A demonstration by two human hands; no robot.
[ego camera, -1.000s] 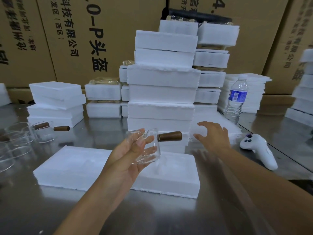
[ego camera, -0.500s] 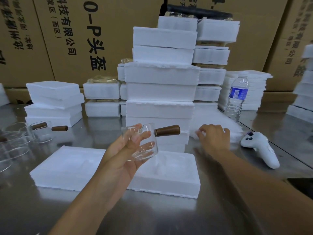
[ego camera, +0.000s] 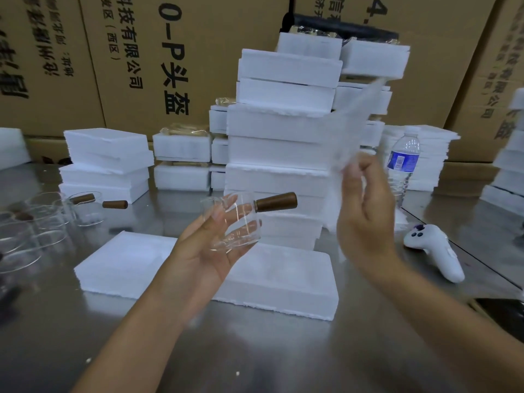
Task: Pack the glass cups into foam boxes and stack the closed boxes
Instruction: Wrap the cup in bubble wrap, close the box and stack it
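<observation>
I had the left hand [ego camera: 209, 251] palm-up with its fingers curled round the glass cup [ego camera: 235, 225]. It gripped the bare wall, so the wooden handle [ego camera: 276, 201] stuck out past the fingertips toward the other hand, free of the grip. The cup was in the air, tipped on its side, above the open foam box [ego camera: 283, 282]. The box lay flat on the steel table [ego camera: 255, 350] under both wrists, hollows upward, which I judged made for a short drop into a hollow.

The right hand [ego camera: 365, 217] was raised level with the cup, close beside the handle but not touching it. Its fingers pinched the lower edge of a thin white foam sheet [ego camera: 351, 131] that rose above the knuckles. The sheet was blurred, so I could not tell its outline. I took it for a wrap meant to go round the glass before packing.

Beyond both hands stood the stack of closed boxes [ego camera: 283, 123], near enough, I judged, to reach for stacking. Spare cups [ego camera: 85, 208] stood well out past the left hand. A water bottle [ego camera: 404, 160] and a white controller [ego camera: 436, 251] sat outside the right hand, apart from the work.
</observation>
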